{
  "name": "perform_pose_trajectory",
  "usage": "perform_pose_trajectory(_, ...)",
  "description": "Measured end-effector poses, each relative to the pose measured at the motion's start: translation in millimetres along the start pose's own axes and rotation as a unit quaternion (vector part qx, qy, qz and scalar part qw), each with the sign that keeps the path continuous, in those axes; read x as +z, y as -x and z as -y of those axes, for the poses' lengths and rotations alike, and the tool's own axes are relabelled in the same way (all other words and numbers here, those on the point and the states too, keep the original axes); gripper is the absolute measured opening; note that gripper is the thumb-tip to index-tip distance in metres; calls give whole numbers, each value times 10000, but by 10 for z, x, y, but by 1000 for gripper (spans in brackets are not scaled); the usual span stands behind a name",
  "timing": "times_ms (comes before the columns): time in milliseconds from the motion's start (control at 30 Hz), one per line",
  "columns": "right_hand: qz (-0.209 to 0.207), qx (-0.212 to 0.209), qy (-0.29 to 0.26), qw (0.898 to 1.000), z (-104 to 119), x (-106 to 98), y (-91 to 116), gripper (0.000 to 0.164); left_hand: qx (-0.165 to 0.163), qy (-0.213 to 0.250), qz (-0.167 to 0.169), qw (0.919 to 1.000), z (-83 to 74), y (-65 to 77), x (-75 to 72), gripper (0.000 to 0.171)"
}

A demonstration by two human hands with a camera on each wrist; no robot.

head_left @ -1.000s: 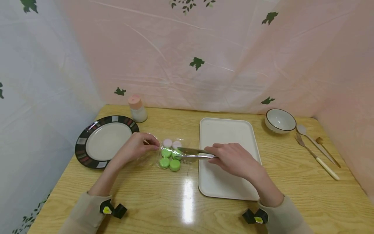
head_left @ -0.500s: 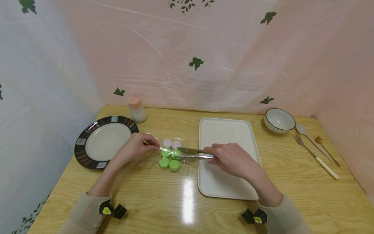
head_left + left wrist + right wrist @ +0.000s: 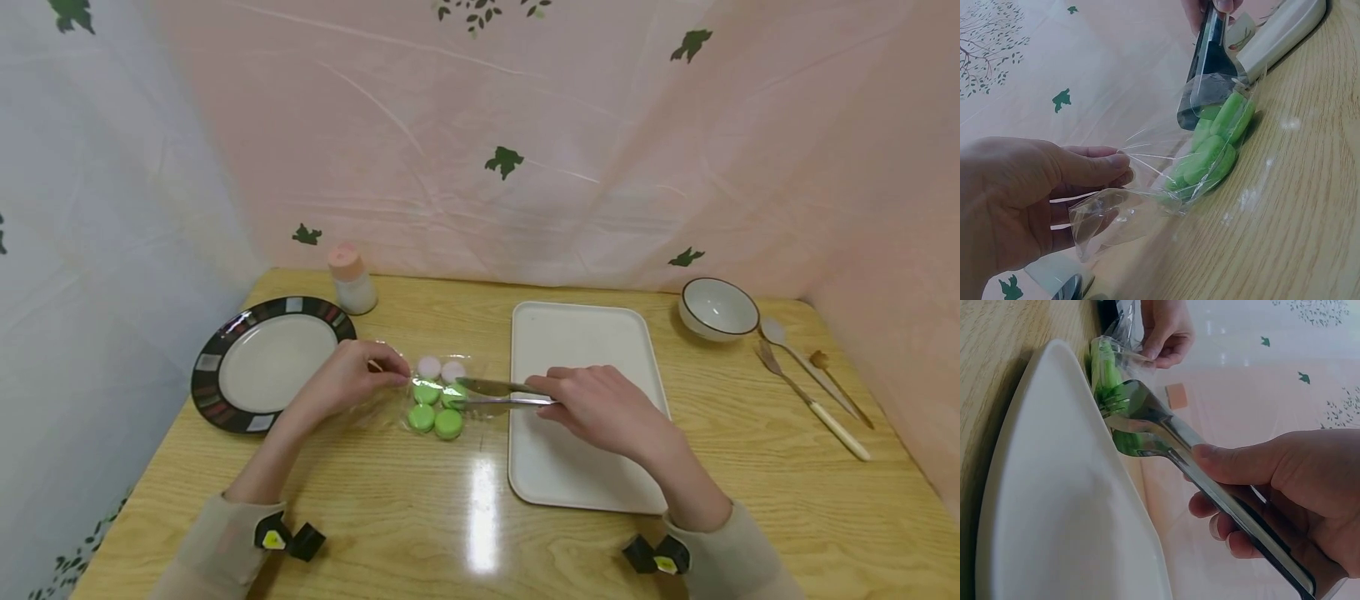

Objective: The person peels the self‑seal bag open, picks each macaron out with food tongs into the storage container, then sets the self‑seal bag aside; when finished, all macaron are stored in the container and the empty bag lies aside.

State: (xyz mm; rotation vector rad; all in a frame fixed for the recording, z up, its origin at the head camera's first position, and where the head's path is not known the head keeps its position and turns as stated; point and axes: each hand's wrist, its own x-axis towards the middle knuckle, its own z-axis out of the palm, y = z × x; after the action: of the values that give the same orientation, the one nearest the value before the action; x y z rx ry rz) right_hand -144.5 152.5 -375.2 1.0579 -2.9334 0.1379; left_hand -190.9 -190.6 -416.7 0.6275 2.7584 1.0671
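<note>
My left hand (image 3: 347, 382) pinches the edge of a clear plastic bag (image 3: 1141, 181) between thumb and fingers. Inside the bag lie several green macarons (image 3: 422, 417) and two pale pink macarons (image 3: 430, 367) on the wooden table. My right hand (image 3: 600, 408) grips metal tongs (image 3: 1210, 494) by their long arms, thumb on one side and fingers on the other. The tongs' ends reach left to the green macarons at the bag's right side, and in the left wrist view clear plastic overlaps them. A white rectangular tray (image 3: 577, 333) lies beneath the right hand.
A dark-rimmed plate (image 3: 217, 367) sits at the left, partly behind the left hand. A shaker with a pink lid (image 3: 352, 283) stands at the back left. At the right are a white bowl (image 3: 718, 312), a fork (image 3: 813, 404) and spoons, one a silver spoon (image 3: 810, 367).
</note>
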Motion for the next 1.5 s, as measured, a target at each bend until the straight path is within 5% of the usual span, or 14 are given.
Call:
perform_pose_trajectory(1067, 20, -146, 110, 9998, 18, 30, -86, 25, -86, 5, -57, 9999, 36, 32, -47, 5)
perform_pose_trajectory(1500, 14, 376, -350, 9987, -250, -121, 183, 26, -114, -18, 56, 9999, 22, -1, -10, 4)
